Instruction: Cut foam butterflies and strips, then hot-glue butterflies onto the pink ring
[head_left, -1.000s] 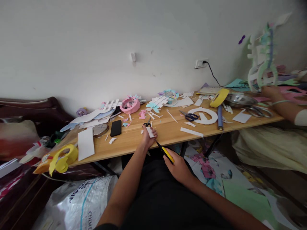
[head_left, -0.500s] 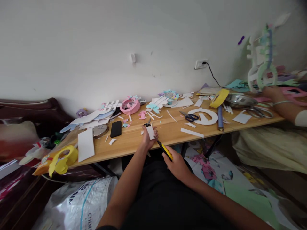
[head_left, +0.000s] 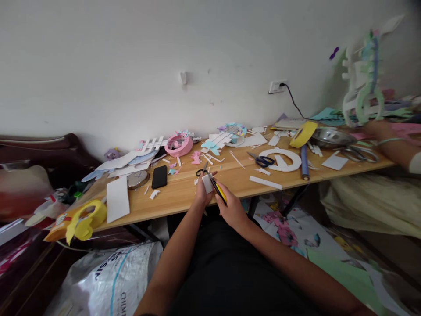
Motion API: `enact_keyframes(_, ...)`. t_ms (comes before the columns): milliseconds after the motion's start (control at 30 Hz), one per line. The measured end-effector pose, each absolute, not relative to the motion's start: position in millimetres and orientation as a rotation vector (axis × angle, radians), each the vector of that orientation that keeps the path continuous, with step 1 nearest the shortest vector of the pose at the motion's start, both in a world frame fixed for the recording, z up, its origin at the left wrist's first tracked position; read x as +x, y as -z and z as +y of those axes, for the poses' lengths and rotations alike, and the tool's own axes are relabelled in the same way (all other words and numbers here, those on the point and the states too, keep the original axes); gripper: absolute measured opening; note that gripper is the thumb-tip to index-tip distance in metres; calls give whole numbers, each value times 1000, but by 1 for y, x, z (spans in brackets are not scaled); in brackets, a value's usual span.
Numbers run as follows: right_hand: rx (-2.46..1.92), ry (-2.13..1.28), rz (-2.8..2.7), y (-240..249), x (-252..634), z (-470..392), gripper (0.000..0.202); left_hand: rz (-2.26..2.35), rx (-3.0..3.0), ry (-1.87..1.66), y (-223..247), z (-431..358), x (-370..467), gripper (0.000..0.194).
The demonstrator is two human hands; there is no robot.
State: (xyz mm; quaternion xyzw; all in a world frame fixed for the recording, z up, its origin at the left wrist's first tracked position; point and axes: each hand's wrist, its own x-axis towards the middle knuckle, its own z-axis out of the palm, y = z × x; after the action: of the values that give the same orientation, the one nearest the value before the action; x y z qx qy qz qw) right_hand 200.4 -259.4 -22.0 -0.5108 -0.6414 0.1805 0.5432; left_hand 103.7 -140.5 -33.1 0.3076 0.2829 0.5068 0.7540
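My left hand [head_left: 201, 194], closed at the table's front edge, holds a small white foam-board piece [head_left: 208, 184]. In my right hand [head_left: 233, 210] is a yellow and black utility knife [head_left: 219, 193], its front end up against the white piece. Whether the blade is cutting into it is too small to tell. Just beyond my left hand, a small pair of dark scissors [head_left: 201, 171] lies on the wooden table [head_left: 184, 193]. A black phone [head_left: 159, 177] lies to the left of it.
A white ring [head_left: 292, 161], blue-handled scissors [head_left: 263, 161] and a white strip [head_left: 265, 182] lie on the right. Pink and yellow paper rings and many scraps cover the back. A co-worker's hand [head_left: 378, 131] steadies a white-and-green frame [head_left: 362, 105] at far right.
My right hand has moved up and left, bringing the knife against the white piece. The white piece has tilted in my left hand. The view has shifted slightly.
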Motion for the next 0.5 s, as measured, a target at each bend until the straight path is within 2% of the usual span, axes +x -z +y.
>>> enact_keyframes(200, -1235, -437, -1502, 22, 204, -272, 53, 684, 739, -1136, 35, -142, 106, 45)
enact_keyframes(500, -1253, -469, -1475, 27, 207, -278, 51, 792, 946, -1140, 38, -139, 109, 55)
